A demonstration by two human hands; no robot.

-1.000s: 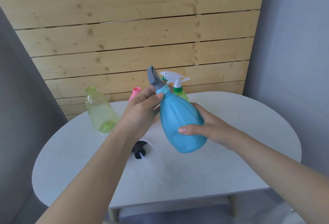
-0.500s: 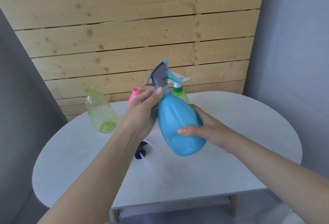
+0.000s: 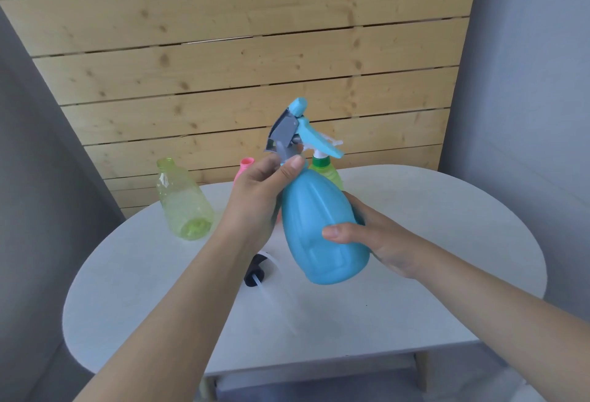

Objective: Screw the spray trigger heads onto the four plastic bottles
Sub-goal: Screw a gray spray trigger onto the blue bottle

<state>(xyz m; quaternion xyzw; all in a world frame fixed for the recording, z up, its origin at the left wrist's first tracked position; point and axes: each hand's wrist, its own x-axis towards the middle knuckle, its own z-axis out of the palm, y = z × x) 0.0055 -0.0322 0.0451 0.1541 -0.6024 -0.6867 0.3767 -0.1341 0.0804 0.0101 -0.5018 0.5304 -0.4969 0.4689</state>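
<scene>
I hold a blue bottle (image 3: 322, 229) tilted above the table, my right hand (image 3: 367, 238) wrapped around its lower body. My left hand (image 3: 258, 194) pinches the collar at its neck, under the grey and blue trigger head (image 3: 295, 128) that sits on top. Behind it stands a green bottle (image 3: 329, 171) with a white trigger head (image 3: 325, 143) on it. A pink bottle (image 3: 245, 165) without a head is mostly hidden behind my left hand. A clear yellow-green bottle (image 3: 183, 200) stands open-necked at the back left. A black trigger head (image 3: 255, 272) with a clear tube lies on the table.
The white oval table (image 3: 431, 290) stands against a wooden slat wall (image 3: 239, 66). Grey walls close in on both sides. The black head's tube (image 3: 277, 306) stretches toward the front edge.
The trigger head has turned on the blue bottle's neck, its blue lever now swung to the right. My left hand has shifted its pinch on the collar. The bottle has risen slightly.
</scene>
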